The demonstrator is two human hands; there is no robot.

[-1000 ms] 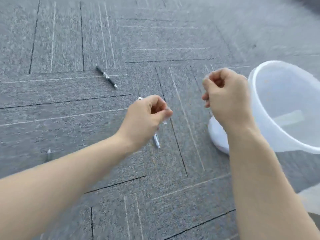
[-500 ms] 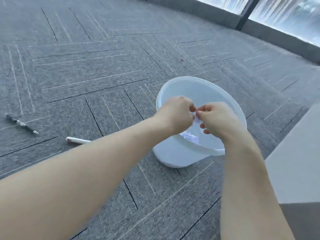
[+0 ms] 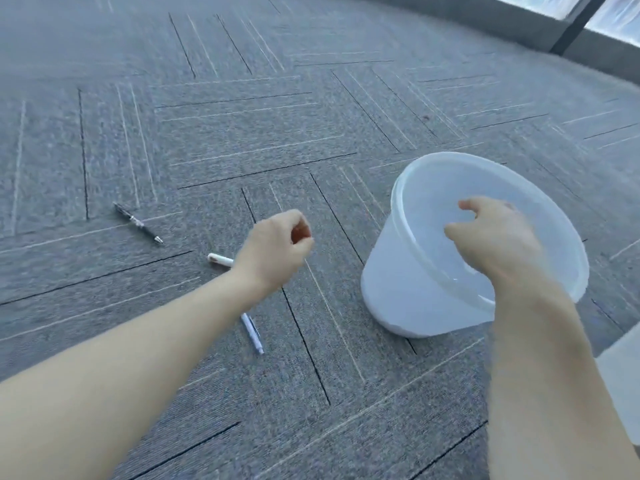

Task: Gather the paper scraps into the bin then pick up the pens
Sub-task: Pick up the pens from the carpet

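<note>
Hovering over the white bin: R hand, fingers loosely curled w/ thumb and forefinger apart, gripping nothing visible. Hanging left of the bin, above the carpet: L hand, fingers curled in toward the palm; blurred, so can't tell if anything is pinched inside. Standing upright on the carpet at right, the bin; inside mostly blocked by R hand and forearm, so no paper scraps made out. Lying on the floor well left of the bin: black pen, in full view. Nearer, partly hiding under L wrist: white pen, only its capped end showing. Poking out below L forearm: another white pen, upper part covered. Cut off at top right: dark window frame. Cropped at right edge: pale surface, unclear what.
</note>
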